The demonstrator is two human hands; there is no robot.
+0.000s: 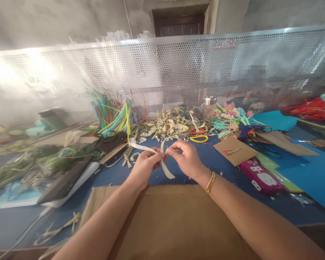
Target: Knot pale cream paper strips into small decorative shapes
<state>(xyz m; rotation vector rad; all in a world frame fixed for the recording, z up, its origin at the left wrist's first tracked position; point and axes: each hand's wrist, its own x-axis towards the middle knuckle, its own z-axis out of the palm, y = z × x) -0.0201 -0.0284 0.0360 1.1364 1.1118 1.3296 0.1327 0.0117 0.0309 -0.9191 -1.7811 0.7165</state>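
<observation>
My left hand pinches pale, flat leaf-like strips between thumb and fingers. One whitish strip runs out from it to the upper left, and another crosses between the hands, its lower end hanging free. Close beside it, the thumb and forefinger of my right hand are pinched together at the crossing of the strips. Exactly what those right fingertips grip is too small to make out. Both hands are above the blue tabletop, just beyond a brown cardboard sheet.
Behind the hands lie a heap of dry strips and orange and yellow handles. Coloured stems stand left; a clear bottle, a glue gun and a magenta case are right. Perforated metal panels close the back.
</observation>
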